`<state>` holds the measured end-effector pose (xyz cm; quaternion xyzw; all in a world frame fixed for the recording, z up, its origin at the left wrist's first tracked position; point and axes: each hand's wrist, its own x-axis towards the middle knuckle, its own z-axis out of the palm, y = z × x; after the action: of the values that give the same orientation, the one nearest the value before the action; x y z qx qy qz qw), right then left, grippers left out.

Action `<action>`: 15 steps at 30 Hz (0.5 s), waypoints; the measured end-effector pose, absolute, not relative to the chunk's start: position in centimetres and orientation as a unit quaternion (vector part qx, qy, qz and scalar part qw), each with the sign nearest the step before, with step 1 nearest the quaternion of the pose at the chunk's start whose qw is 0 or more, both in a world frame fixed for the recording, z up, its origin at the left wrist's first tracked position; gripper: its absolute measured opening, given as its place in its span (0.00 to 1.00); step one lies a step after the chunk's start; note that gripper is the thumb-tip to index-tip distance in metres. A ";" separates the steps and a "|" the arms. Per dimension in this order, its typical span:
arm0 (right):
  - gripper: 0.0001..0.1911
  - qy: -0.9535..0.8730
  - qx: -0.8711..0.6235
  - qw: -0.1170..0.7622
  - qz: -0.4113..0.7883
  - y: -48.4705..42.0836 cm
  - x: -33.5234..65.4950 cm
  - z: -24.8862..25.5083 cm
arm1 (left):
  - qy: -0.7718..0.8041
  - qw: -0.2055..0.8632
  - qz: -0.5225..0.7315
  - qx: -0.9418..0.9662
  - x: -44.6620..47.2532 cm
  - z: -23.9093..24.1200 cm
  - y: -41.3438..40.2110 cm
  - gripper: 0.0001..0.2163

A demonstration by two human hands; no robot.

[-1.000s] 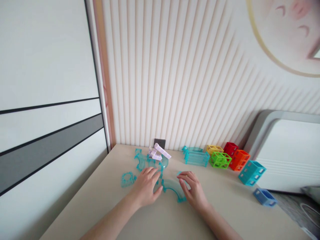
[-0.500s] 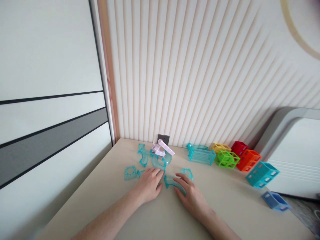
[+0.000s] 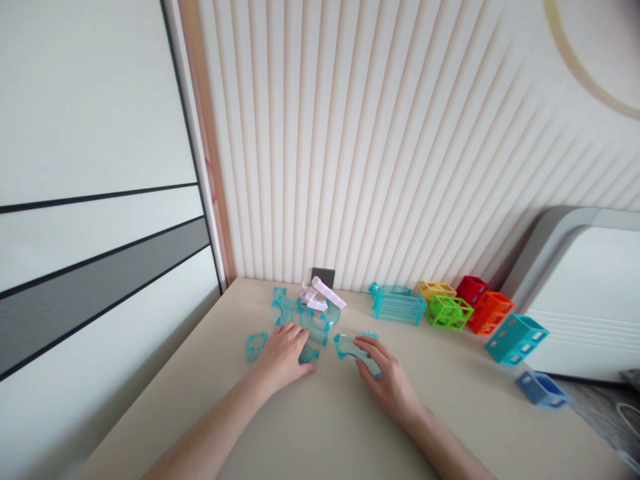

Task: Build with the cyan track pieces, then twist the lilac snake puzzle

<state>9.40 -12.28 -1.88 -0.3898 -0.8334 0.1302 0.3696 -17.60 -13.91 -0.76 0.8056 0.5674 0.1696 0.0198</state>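
My left hand (image 3: 284, 355) lies over a clear teal curved track piece (image 3: 309, 355), its fingers spread and the thumb apart; part of the piece shows between thumb and forefinger. On the right, my right hand (image 3: 389, 375) has its fingertips and thumb around another curved teal track piece (image 3: 349, 346), low over the table. A small teal piece with a round hole (image 3: 257, 343) is left of my left hand. Behind my right fingers another teal piece (image 3: 370, 335) is mostly hidden. Farther back are a teal forked piece (image 3: 284, 311) and a teal curved piece (image 3: 315, 327).
Lilac blocks (image 3: 320, 295) are piled by the wall below a dark socket (image 3: 323, 276). Teal rail pieces (image 3: 400, 308) stand to the right, then yellow (image 3: 437, 291), green (image 3: 450, 312), red (image 3: 471, 290), orange (image 3: 491, 313), teal (image 3: 517, 339) and blue (image 3: 543, 389) open-frame blocks.
My left hand has shifted left over the curved piece, uncovering its right end. The track piece in my right hand has moved slightly right and away from me. The view has shifted a little.
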 end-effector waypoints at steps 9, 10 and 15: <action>0.16 -0.830 -0.393 0.375 0.129 -12.3 9.6 -2.0 | 0.560 0.052 0.146 0.814 -18.1 -1.1 -13.9 0.16; 0.16 -0.828 -0.393 0.378 0.129 -12.3 9.7 -2.1 | 0.558 0.051 0.149 0.815 -18.0 -1.1 -13.9 0.16; 0.17 -0.821 -0.402 0.384 0.129 -12.3 9.8 -2.1 | 0.553 0.055 0.165 0.815 -17.6 -1.0 -14.0 0.17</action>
<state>9.78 -12.28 -2.13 -0.4017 -0.8210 0.1291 0.3845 -17.59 -14.01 -0.98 0.8150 0.5530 0.1646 0.0547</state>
